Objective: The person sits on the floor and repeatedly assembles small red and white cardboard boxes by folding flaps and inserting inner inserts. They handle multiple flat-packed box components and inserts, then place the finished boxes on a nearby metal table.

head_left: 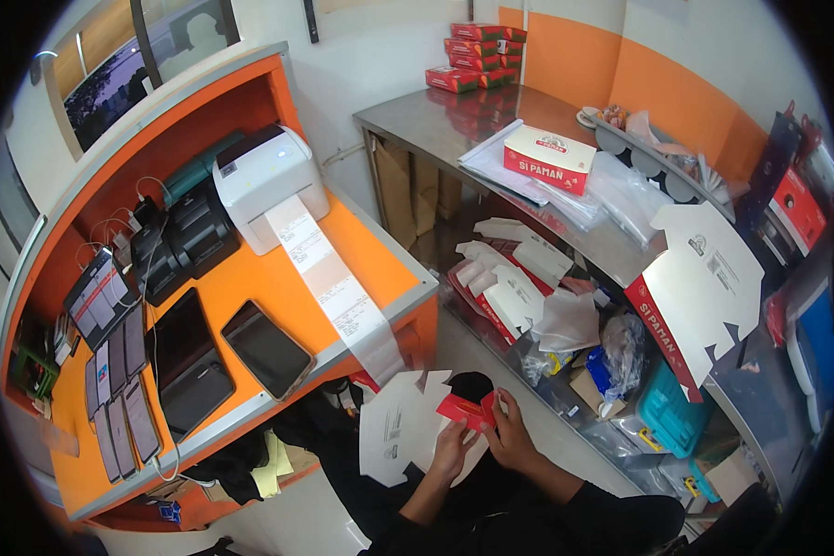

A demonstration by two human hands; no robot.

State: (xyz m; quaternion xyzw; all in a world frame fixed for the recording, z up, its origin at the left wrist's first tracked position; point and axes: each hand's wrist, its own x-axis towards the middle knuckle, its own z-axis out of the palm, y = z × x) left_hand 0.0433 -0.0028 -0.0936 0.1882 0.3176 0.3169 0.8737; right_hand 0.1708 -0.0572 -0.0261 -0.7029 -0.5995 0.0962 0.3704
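A partly unfolded carton [394,435] lies across my lap, its white side up, with dark print and cut notches along the edge. Its red flap [465,409] is raised between my hands. My left hand [451,451] has its fingers closed on the near left part of the carton, just below the red flap. From the right, my right hand [512,434] pinches the end of that flap. The carton's far right portion is partly hidden behind my hands.
On the orange counter stand a white label printer [269,181] trailing a paper strip [329,278], a tablet [267,347] and several phones. A steel table [407,120] carries a closed red-and-white box [551,157] and another flat carton [704,278]. Below are open cartons [509,292] and a teal bin [669,408].
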